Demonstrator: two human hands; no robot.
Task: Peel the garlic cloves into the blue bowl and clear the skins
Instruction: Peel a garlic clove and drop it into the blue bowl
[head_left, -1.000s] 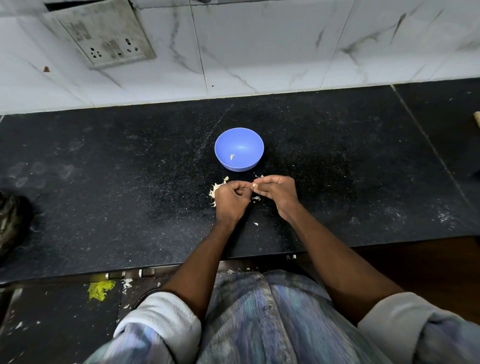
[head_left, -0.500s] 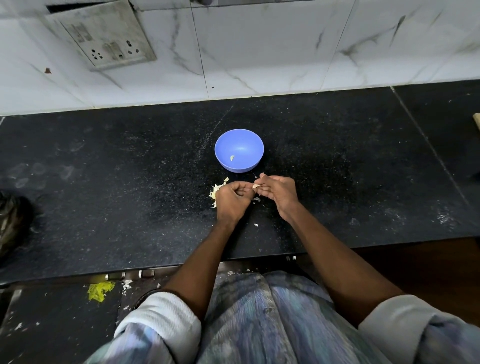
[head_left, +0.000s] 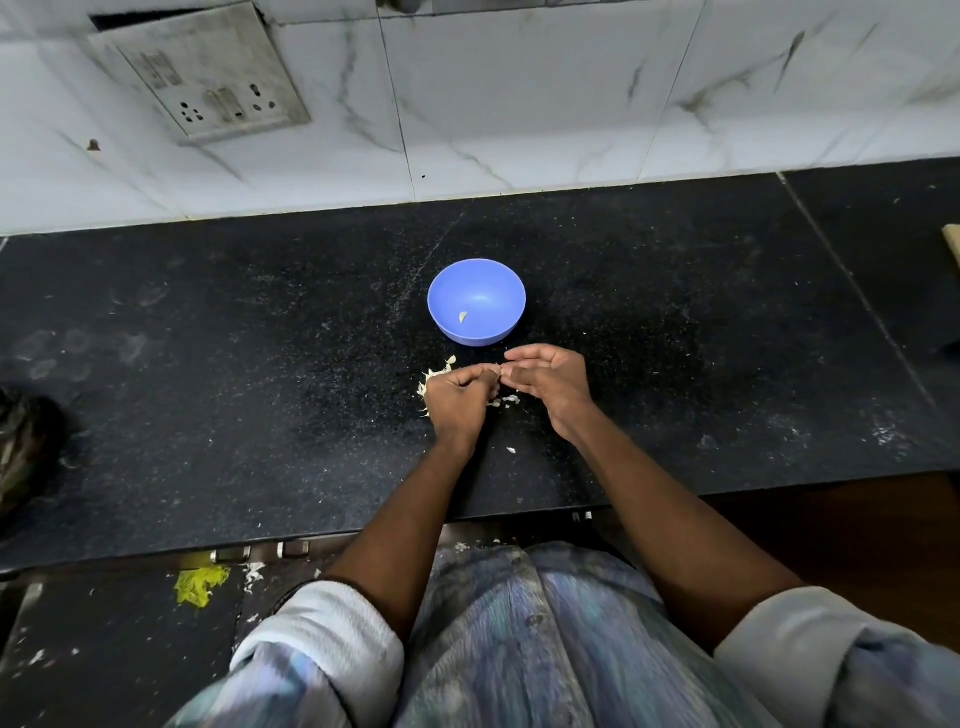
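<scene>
A blue bowl (head_left: 447, 291) stands on the black counter with one peeled garlic clove (head_left: 463, 316) inside it. Just in front of the bowl my left hand (head_left: 457, 397) is curled shut on a small garlic clove (head_left: 497, 371), pinched at its fingertips. My right hand (head_left: 550, 382) is beside it, fingers bent and slightly spread, thumb and fingertips near the clove. A heap of pale garlic skins (head_left: 434, 376) lies on the counter at the left of my left hand, and a few more skin bits (head_left: 508, 400) lie between my hands.
The black stone counter (head_left: 260, 389) runs to a white marble wall with a socket plate (head_left: 208, 78) at upper left. A dark object (head_left: 23, 447) sits at the counter's left edge. Yellow scraps (head_left: 200, 584) lie below the front edge.
My right hand has loosened and its fingers have opened away from my left hand's fingertips. The bowl and skins have not moved.
</scene>
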